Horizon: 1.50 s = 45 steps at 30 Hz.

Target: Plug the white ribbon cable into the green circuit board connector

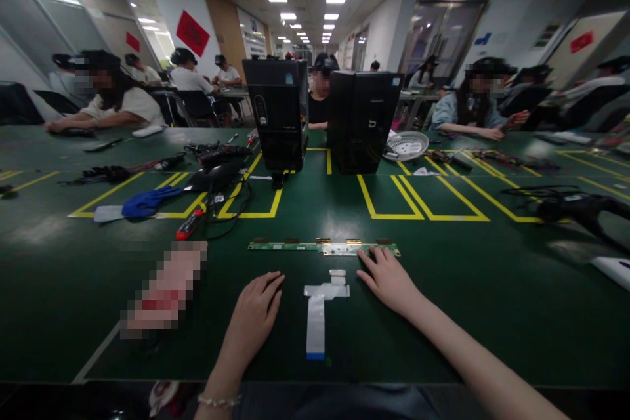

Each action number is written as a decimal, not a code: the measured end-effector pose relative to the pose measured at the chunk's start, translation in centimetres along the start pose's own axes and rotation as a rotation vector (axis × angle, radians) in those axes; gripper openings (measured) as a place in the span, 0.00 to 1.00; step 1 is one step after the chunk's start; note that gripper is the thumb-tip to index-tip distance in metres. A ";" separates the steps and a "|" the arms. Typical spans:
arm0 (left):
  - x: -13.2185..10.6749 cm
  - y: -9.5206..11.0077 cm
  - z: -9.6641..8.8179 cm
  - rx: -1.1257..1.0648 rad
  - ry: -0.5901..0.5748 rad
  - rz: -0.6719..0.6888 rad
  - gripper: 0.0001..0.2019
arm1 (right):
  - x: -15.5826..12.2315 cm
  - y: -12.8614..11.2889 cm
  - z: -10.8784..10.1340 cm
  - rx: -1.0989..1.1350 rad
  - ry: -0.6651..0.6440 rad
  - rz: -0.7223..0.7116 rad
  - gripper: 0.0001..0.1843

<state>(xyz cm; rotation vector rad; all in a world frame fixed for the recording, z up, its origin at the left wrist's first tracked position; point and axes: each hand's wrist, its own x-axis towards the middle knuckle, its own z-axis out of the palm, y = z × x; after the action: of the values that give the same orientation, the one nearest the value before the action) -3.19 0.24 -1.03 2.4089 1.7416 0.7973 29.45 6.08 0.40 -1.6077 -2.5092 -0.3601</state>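
A long, narrow green circuit board strip point(295, 247) lies crosswise on the green table in front of me. My right hand point(391, 279) reaches its right end, with the index and middle fingertips on or just at the board and the thumb apart. Nothing shows in its grasp. My left hand point(256, 305) rests on the tabletop below the strip's left end, its fingers stretched out and holding nothing. Between the two hands lies a white flat ribbon cable point(315, 325) with a blue tip, bent at its upper end.
Two black computer towers point(275, 115) point(367, 121) stand across the table. To the left are a red-and-black screwdriver point(189, 224), a blue glove point(150, 202) and black cables point(105, 174). A white basket point(406, 146) sits at right. Several people work around the table and beyond.
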 end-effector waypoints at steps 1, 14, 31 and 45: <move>0.0 0.0 0.0 0.002 0.001 0.000 0.17 | 0.1 -0.5 -0.1 0.005 -0.011 -0.007 0.28; 0.0 0.2 -0.2 0.021 -0.008 -0.003 0.16 | 2.9 2.1 -4.0 -0.001 -0.121 -0.330 0.23; 0.1 -0.1 0.0 0.024 -0.022 -0.007 0.16 | 0.9 2.9 -0.1 0.443 -0.034 -0.259 0.21; 1.7 9.9 2.1 -0.088 -0.139 0.144 0.17 | 0.2 2.0 0.1 0.439 -0.086 -0.242 0.24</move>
<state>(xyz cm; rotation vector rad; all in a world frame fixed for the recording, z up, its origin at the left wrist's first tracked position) 6.73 -1.31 1.18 2.4876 1.4665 0.6859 31.22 7.09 0.59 -1.1808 -2.6091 0.2304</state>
